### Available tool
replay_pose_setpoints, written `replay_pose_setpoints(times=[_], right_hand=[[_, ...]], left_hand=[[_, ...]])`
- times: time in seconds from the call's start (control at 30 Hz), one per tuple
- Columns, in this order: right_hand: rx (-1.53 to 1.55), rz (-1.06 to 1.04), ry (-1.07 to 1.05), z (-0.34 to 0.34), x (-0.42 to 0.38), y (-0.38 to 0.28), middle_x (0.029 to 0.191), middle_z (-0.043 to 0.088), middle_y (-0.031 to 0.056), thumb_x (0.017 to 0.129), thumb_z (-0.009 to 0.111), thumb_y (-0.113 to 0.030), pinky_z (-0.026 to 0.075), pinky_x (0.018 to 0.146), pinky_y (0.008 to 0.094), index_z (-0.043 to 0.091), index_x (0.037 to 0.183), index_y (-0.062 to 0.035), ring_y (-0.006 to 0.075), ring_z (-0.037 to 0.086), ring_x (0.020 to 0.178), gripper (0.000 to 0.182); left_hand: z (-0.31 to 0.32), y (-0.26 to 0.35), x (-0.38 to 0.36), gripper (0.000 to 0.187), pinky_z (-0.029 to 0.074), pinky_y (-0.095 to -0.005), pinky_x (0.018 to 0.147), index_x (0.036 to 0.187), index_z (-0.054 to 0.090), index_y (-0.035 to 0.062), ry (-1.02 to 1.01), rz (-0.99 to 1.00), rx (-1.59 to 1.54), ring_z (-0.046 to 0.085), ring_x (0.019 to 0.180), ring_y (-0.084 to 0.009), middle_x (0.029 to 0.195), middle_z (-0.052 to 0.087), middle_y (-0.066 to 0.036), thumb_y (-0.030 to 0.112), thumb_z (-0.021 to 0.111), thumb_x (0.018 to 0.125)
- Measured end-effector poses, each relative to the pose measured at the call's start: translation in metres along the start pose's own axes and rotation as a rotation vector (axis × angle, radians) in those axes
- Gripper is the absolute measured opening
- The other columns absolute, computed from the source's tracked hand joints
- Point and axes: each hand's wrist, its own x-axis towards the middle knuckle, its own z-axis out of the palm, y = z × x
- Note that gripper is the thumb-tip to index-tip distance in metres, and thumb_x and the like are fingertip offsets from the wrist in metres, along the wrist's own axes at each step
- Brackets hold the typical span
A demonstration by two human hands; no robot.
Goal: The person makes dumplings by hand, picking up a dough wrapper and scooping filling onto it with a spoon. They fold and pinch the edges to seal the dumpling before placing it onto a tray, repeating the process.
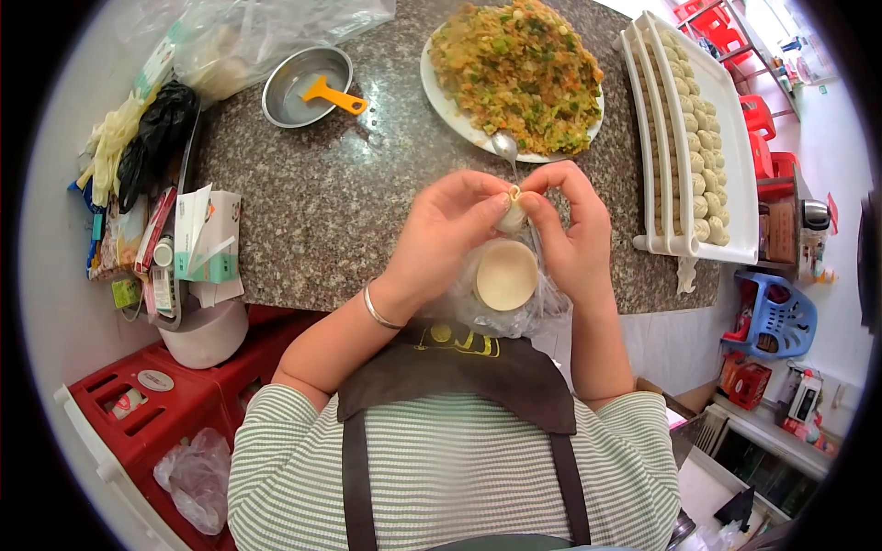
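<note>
Over the speckled counter (303,202), fingers nearly closed, my left hand (446,220) and right hand (577,225) pinch a dumpling (511,219). Overpulling could tear it

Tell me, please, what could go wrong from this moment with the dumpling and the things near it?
The dumpling could tear or stay open at the top, where the left hand and right hand pinch the dough.

The spoon sticks out over the rim of the plate toward the fingers, so a knock might tip it off with some filling.

The wrappers seem uncovered, so they may dry out.
</note>
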Motion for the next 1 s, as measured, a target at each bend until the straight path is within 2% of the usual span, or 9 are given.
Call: replay_pose_setpoints(times=[0.2, 0.27, 0.33, 0.4, 0.43, 0.57, 0.67, 0.83, 1.0], right_hand=[[-0.004, -0.007, 0.029, 0.005, -0.003, 0.005, 0.087, 0.062, 0.0123, 0.084, 0.065, -0.004, 0.046, 0.081, 0.0368, 0.061, 0.089, -0.0023, 0.0294, 0.061, 0.088, 0.007], [-0.007, -0.012, 0.062, 0.006, -0.003, 0.005, 0.088, 0.062, 0.0124, 0.084, 0.065, -0.004, 0.046, 0.082, 0.037, 0.061, 0.089, -0.0022, 0.0294, 0.061, 0.088, 0.007], [-0.124, -0.138, 0.05, 0.005, -0.003, 0.005, 0.086, 0.061, 0.0072, 0.09, 0.064, -0.006, 0.045, 0.075, 0.0268, 0.06, 0.088, 0.0014, 0.0154, 0.058, 0.081, 0.008], [-0.063, -0.089, 0.066, 0.006, -0.004, 0.006, 0.086, 0.062, 0.0098, 0.087, 0.064, -0.004, 0.046, 0.076, 0.031, 0.06, 0.088, -0.0002, 0.0219, 0.06, 0.082, 0.006], [-0.003, -0.04, 0.082, 0.005, -0.005, 0.006, 0.086, 0.062, 0.0124, 0.084, 0.065, -0.003, 0.047, 0.076, 0.0352, 0.061, 0.089, -0.0018, 0.0284, 0.061, 0.083, 0.007], [0.076, 0.0, 0.069, 0.003, -0.004, 0.003, 0.086, 0.062, 0.0127, 0.084, 0.065, -0.002, 0.047, 0.074, 0.0332, 0.061, 0.088, -0.0007, 0.027, 0.061, 0.081, 0.006], [0.04, -0.036, 0.086, 0.0, -0.006, 0.01, 0.086, 0.063, 0.0099, 0.086, 0.064, -0.002, 0.047, 0.075, 0.0299, 0.061, 0.088, 0.0004, 0.0208, 0.061, 0.082, 0.005], [0.465, 0.204, 0.057, -0.009, 0.001, 0.013, 0.091, 0.064, 0.0019, 0.089, 0.063, -0.001, 0.045, 0.075, 0.0234, 0.065, 0.094, 0.0005, 0.0096, 0.058, 0.085, 0.006], [0.488, 0.113, -0.042, -0.017, -0.002, 0.03, 0.093, 0.065, 0.0034, 0.087, 0.063, 0.002, 0.045, 0.076, 0.0225, 0.068, 0.098, 0.002, 0.0101, 0.058, 0.086, 0.012]], left_hand=[[0.002, 0.0, 0.002, 0.013, 0.052, -0.0269, 0.083, 0.107, 0.061, 0.0024, -0.022, 0.046, 0.113, 0.062, 0.095, -0.0101, 0.105, 0.065, -0.004, 0.006, 0.06, 0.095], [0.006, -0.004, 0.004, 0.015, 0.051, -0.0261, 0.083, 0.109, 0.06, 0.0027, 0.017, 0.194, 0.109, 0.061, 0.096, -0.0101, 0.106, 0.065, -0.004, 0.003, 0.06, 0.094], [0.006, -0.003, 0.004, 0.015, 0.05, -0.0264, 0.083, 0.109, 0.059, 0.0027, 0.0, 0.229, 0.171, 0.06, 0.098, -0.0102, 0.106, 0.064, -0.004, 0.003, 0.06, 0.094], [0.006, -0.002, 0.004, 0.016, 0.05, -0.0266, 0.084, 0.109, 0.059, 0.0028, -0.021, 0.26, 0.233, 0.06, 0.099, -0.0102, 0.107, 0.064, -0.004, 0.002, 0.06, 0.094], [0.008, 0.0, 0.003, 0.016, 0.05, -0.0272, 0.084, 0.11, 0.059, 0.0028, -0.043, 0.244, 0.22, 0.059, 0.099, -0.0104, 0.107, 0.064, -0.004, 0.002, 0.06, 0.093], [0.002, 0.007, 0.004, 0.017, 0.05, -0.0284, 0.086, 0.112, 0.059, 0.0031, -0.126, 0.127, 0.213, 0.059, 0.101, -0.0107, 0.107, 0.063, -0.004, 0.003, 0.058, 0.095], [0.0, 0.007, 0.004, 0.021, 0.051, -0.029, 0.087, 0.117, 0.058, 0.0016, -0.125, -0.04, 0.031, 0.061, 0.102, -0.0138, 0.109, 0.064, -0.006, 0.009, 0.054, 0.098], [-0.002, 0.013, 0.005, 0.031, 0.054, -0.0305, 0.087, 0.124, 0.055, -0.0018, -0.168, -0.191, -0.084, 0.065, 0.103, -0.0225, 0.113, 0.064, -0.011, 0.02, 0.049, 0.102], [-0.003, 0.011, 0.004, 0.036, 0.056, -0.0306, 0.084, 0.125, 0.055, -0.0028, -0.144, -0.273, -0.116, 0.067, 0.102, -0.0268, 0.114, 0.064, -0.013, 0.025, 0.048, 0.103]])
